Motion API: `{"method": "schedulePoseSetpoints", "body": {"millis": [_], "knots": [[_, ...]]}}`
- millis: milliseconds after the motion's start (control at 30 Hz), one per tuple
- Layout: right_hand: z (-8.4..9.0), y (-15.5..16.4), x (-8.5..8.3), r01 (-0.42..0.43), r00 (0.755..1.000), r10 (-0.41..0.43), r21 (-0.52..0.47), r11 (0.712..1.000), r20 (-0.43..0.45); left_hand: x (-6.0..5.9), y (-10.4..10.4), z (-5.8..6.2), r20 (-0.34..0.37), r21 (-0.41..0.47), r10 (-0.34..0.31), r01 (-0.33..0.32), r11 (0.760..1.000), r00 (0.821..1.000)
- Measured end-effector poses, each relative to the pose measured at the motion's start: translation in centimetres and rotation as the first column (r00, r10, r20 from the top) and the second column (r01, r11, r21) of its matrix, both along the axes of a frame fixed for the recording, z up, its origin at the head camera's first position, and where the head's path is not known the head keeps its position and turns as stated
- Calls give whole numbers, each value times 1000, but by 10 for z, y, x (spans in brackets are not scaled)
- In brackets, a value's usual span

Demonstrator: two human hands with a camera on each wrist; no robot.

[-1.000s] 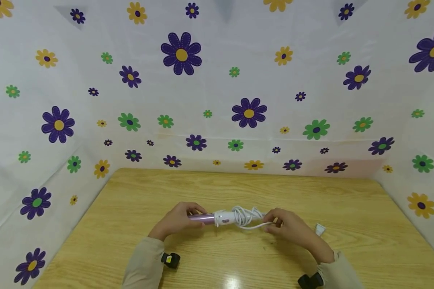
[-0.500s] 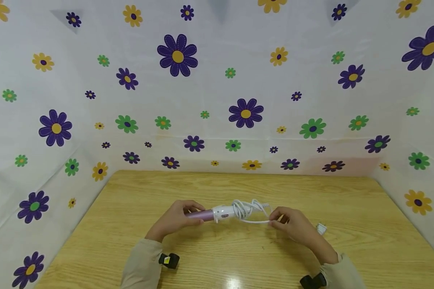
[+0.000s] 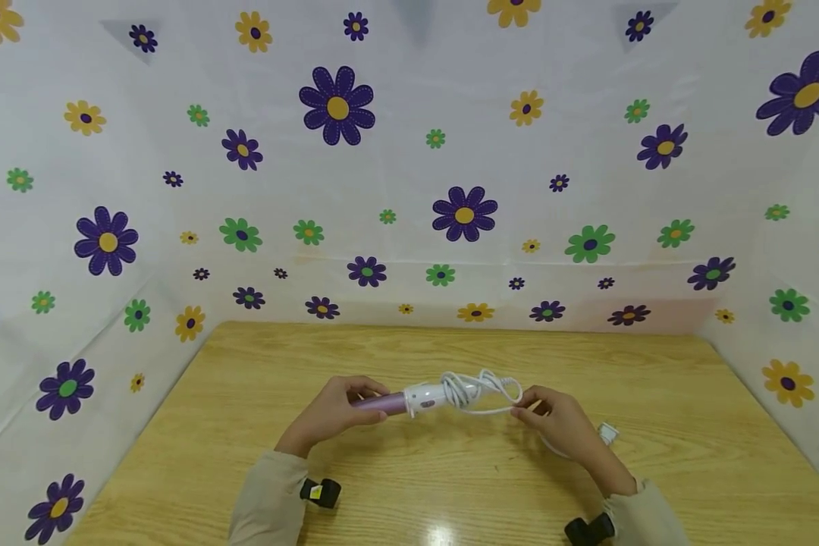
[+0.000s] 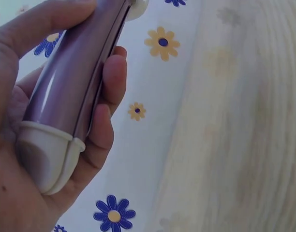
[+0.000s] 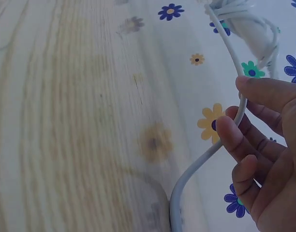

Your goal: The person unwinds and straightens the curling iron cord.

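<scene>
A slim hair curling iron [image 3: 409, 400] with a pink-purple barrel [image 4: 70, 87] and white handle is held level above the wooden table [image 3: 382, 356]. My left hand [image 3: 334, 413] grips the barrel, fingers curled round it. A white cord [image 3: 481, 390] is coiled round the handle end. My right hand [image 3: 553, 421] pinches a loose stretch of that cord [image 5: 230, 125] between thumb and fingers, just right of the coil [image 5: 249, 24]. The white plug [image 3: 607, 434] lies on the table beside my right wrist.
White sheeting printed with purple, green and yellow flowers [image 3: 464, 212] walls the table at the back and both sides. Black wrist cameras [image 3: 319, 493] sit on both beige sleeves.
My right hand has carried the cord up and slightly right, drawing the loop wider beside the coil. The left hand and the iron have barely shifted.
</scene>
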State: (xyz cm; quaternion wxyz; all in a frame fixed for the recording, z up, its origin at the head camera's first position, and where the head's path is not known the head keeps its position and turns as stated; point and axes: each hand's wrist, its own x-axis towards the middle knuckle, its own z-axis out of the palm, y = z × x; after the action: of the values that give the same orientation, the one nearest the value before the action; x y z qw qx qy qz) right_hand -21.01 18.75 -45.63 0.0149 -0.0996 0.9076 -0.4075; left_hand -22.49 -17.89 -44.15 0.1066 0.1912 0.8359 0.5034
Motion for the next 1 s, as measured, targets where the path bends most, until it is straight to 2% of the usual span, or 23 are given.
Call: {"method": "schedulePoseSetpoints", "body": {"millis": [300,567,800,1000], "knots": [[-1,14,-8,24,999,-25,-45,999,-24,4,3,3,14,12,-84,83,996,996],[18,34,-6,39,998,-45,-126,991,-52,2,6,5,41,-29,-138,139,990,990],[31,63,2,40,995,-47,-83,996,-83,1,2,3,26,-89,-100,102,991,995],[33,92,6,78,987,-83,-43,996,-138,-2,-5,-1,13,-85,-39,40,996,999]]}}
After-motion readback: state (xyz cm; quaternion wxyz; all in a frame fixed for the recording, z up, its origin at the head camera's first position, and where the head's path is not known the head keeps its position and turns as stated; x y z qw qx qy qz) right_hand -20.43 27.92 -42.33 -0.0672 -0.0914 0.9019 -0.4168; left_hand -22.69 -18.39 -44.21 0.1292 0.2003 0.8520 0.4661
